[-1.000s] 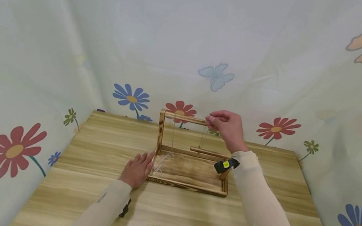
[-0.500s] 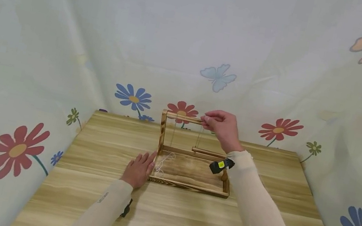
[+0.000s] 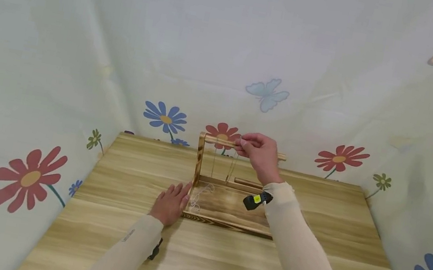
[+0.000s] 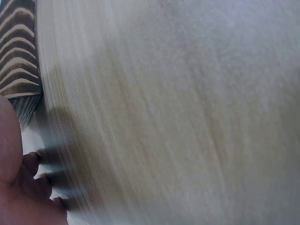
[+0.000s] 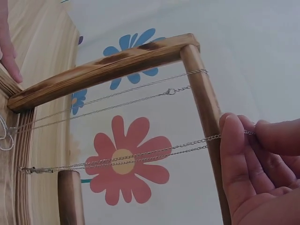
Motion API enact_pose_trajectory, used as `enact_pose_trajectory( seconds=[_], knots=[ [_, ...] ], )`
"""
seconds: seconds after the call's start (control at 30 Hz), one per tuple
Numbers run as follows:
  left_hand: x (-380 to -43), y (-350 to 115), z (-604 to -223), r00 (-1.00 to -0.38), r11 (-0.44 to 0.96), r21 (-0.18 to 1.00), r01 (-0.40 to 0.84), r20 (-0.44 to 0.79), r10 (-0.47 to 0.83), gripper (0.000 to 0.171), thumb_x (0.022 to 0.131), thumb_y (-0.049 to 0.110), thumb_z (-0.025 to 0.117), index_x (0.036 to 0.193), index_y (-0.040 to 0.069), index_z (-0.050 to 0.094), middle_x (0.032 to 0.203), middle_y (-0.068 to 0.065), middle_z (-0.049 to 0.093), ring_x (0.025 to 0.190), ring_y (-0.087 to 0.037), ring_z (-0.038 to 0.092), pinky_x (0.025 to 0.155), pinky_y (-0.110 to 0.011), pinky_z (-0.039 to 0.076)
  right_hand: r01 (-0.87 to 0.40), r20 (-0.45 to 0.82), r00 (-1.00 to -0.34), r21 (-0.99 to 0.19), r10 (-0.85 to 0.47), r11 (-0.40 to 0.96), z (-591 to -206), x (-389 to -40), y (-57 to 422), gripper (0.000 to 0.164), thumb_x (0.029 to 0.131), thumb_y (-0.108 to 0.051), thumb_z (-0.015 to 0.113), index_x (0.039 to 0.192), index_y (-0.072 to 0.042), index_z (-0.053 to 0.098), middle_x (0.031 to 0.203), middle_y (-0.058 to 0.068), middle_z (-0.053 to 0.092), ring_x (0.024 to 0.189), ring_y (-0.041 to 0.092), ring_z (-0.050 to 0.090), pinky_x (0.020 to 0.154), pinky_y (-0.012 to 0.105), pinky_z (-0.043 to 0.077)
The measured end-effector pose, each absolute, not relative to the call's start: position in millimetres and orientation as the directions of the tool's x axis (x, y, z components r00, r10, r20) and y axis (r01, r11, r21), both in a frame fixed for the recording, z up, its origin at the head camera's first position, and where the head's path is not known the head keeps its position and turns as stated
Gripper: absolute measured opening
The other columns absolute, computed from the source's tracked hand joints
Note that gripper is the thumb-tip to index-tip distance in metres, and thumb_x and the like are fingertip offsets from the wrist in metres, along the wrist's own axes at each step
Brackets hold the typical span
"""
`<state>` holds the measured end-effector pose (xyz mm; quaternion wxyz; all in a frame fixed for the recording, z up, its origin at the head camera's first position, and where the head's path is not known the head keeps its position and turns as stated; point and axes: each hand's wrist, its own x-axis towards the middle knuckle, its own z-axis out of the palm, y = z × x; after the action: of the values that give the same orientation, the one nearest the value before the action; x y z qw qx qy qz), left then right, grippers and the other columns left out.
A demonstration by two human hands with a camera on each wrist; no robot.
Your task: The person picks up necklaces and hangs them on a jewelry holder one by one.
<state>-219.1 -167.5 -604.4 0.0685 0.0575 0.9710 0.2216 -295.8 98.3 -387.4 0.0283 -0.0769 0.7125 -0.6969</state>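
A wooden jewelry stand [image 3: 199, 158] with a top bar and a tray base is on the table. My right hand [image 3: 258, 154] is at the top bar, its thumb and index finger pinching a silver chain necklace [image 5: 190, 147] looped over it. A small dangling piece hangs at that chain's lower end. Farther left on the bar hangs another silver chain necklace, its clasp [image 5: 169, 92] below the bar. My left hand [image 3: 170, 204] lies with extended fingers against the left end of the stand's base. Part of the top bar is hidden behind my right hand.
White cord [image 3: 197, 199] lies loosely in the left part of the tray. A lower wooden rod [image 3: 247, 183] runs across the right side of the stand. Behind the wooden table [image 3: 215, 265] hangs a pale sheet printed with flowers and butterflies.
My right hand has moved left along the top bar, bringing the pinched chain closer to the other one. My left hand stays by the base. The head view has shifted slightly.
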Motion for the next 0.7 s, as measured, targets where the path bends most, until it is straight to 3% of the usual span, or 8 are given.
enact_pose_trajectory(
  seconds=[0.43,0.7],
  knots=[
    [-220.3,-167.4,-605.8,-0.985,0.899,0.431,0.082,-0.102,0.139,0.057,0.114,0.047,0.022,0.168,0.029,0.021,0.172,-0.013,0.029,0.161,-0.043,0.022,0.127,-0.067,0.021,-0.064,0.063,-0.997,-0.998,-0.038,0.03,-395.6,-292.3,82.5,0.019,0.099,-0.008,0.071,0.112,0.006,0.072,0.095,0.017,0.077,0.082,0.023,0.079,0.075,0.034,0.066],
    [-217.8,-166.8,-602.3,-0.985,0.892,0.444,0.081,-0.101,0.14,0.056,0.114,0.044,0.026,0.168,0.027,0.025,0.171,-0.014,0.032,0.16,-0.044,0.024,0.126,-0.067,0.023,-0.088,0.087,-0.996,-0.995,-0.021,0.039,-405.3,-283.9,78.5,0.019,0.101,-0.01,0.069,0.114,0.002,0.072,0.098,0.024,0.077,0.076,0.02,0.078,0.072,0.033,0.066]
  ],
)
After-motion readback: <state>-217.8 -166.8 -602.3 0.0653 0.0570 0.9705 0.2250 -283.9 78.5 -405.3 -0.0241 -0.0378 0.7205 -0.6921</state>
